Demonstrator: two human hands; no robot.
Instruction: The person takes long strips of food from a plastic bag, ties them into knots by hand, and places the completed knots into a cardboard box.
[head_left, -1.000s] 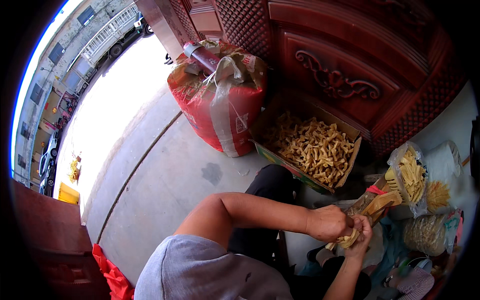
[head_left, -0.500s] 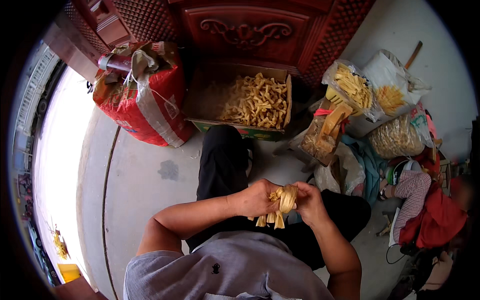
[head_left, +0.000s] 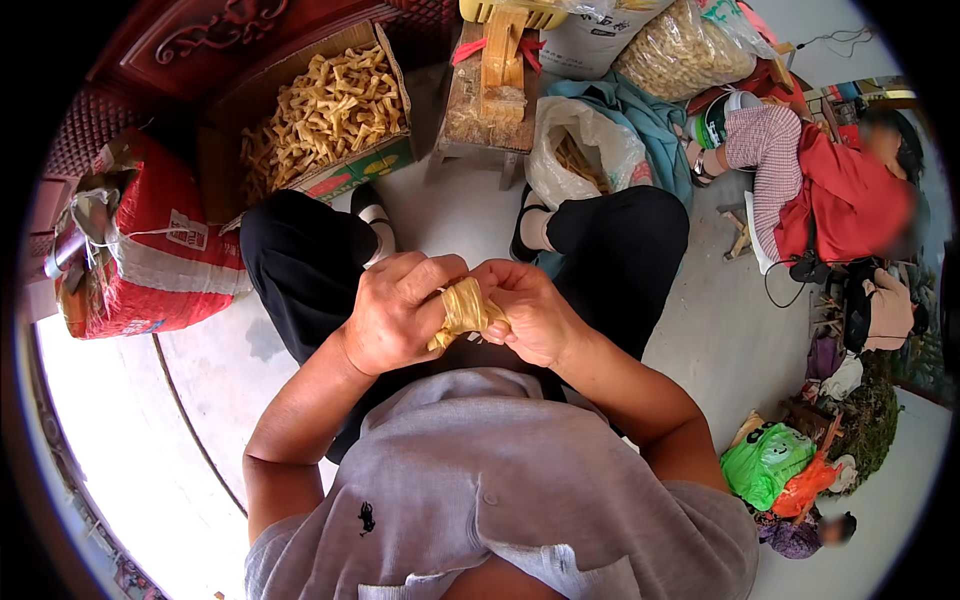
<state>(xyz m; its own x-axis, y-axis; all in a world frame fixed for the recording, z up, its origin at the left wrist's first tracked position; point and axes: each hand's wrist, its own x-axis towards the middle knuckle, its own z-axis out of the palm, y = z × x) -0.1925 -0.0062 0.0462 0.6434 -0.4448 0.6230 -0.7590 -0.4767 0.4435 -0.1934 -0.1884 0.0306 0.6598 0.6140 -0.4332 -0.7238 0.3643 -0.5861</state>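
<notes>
My left hand [head_left: 402, 308] and my right hand [head_left: 533, 312] meet in front of my lap. Between them is a bundle of yellow-tan dried strips [head_left: 464, 306], with a broad, shiny strip curving around it. The left fingers close on the bundle's left side. On its right end, the right thumb and fingers pinch together. Part of the bundle is hidden behind my fingers. Beyond my knees, a cardboard box [head_left: 352, 166] contains many short tan pieces [head_left: 325, 110] with a similar look.
A wooden bench [head_left: 465, 108] carrying an upright wooden piece [head_left: 503, 62] stands ahead. Beside it, a white plastic bag [head_left: 625, 150] holds thin strips. A red-and-white sack [head_left: 170, 260] is at left. Another person in red [head_left: 850, 200] sits at right, near a green bag [head_left: 765, 463].
The view has swung to the right, bringing more of that side in. Strip ends that hung below my left hand no longer show, and both hands now close in around the bundle.
</notes>
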